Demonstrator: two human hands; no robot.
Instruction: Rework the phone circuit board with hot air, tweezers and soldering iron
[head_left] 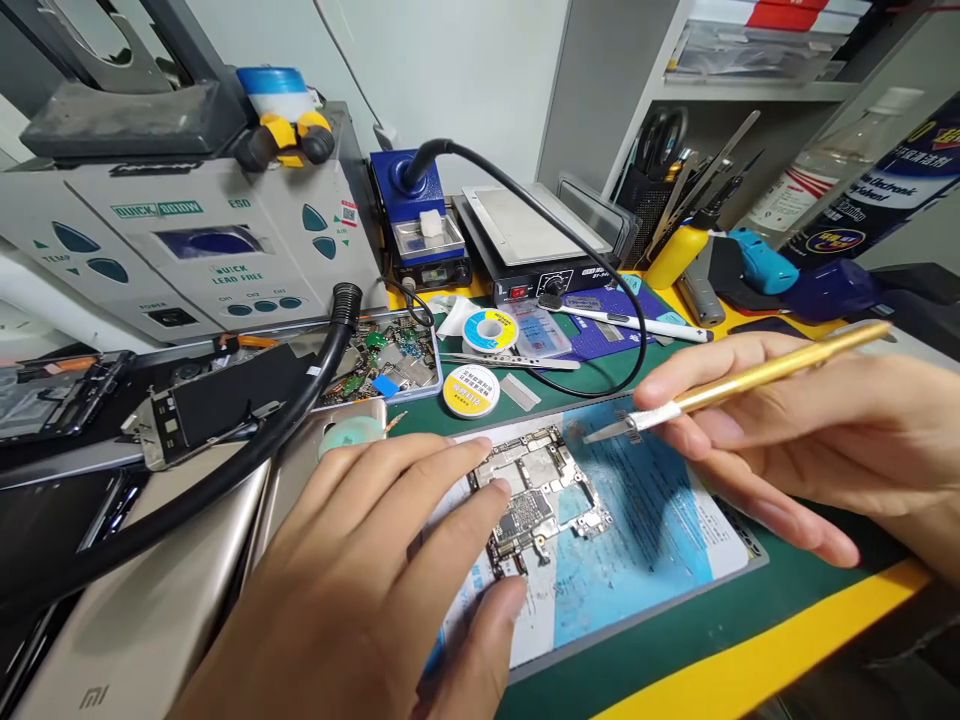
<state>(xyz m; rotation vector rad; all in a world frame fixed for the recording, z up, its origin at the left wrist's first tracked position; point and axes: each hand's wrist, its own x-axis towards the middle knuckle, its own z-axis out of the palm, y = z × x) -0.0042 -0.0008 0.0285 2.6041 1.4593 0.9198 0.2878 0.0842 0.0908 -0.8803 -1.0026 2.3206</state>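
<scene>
Against the spread left hand, seemingly, lies a circuit board, the right hand gripping a tool.

The single view is head-worn, looking forward and down across the surface. It sits close: the left hand looms large at lower centre, the right hand enters from the right edge, and the wide frame reaches the wall at top and shelf at upper right.
</scene>
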